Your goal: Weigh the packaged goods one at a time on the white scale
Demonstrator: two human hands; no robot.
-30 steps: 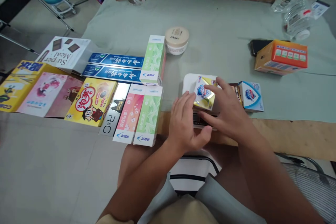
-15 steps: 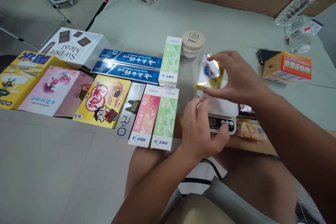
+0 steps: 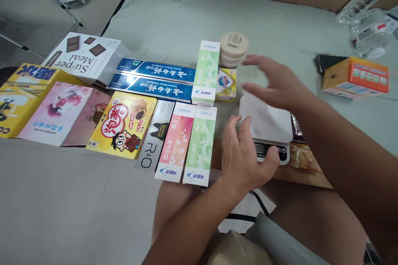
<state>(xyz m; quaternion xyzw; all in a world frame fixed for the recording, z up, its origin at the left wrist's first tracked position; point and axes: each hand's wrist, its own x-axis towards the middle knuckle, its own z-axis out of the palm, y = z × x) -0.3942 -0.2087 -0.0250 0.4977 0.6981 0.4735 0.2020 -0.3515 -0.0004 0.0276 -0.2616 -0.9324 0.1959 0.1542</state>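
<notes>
A yellow-and-white soap box [image 3: 226, 85] stands between the green toothpaste box [image 3: 205, 72] and the space below the round Dove jar [image 3: 234, 48]. My right hand [image 3: 273, 80], slightly blurred, is raised to the right of the soap box with its fingers apart, holding nothing. Under it lies a white kitchen scale [image 3: 270, 120], its plate bare and its dark display facing me. My left hand [image 3: 241, 153] rests at the scale's near left corner, fingers spread along the side, thumb stretched by the buttons.
To the left lie blue toothpaste boxes [image 3: 152, 90], a yellow snack box [image 3: 122, 124], a silver R&O box [image 3: 155, 136] and a white Su-per Meal box [image 3: 87, 56]. Packaged food [image 3: 304, 158] sits right of the scale. Farther right are an orange box [image 3: 357, 76], a phone [image 3: 329, 63] and bottles [image 3: 370, 33].
My right hand lifted the soap box off the scale, set it down beside the green toothpaste box and let go, drawing back rightward. My left hand has stayed by the scale.
</notes>
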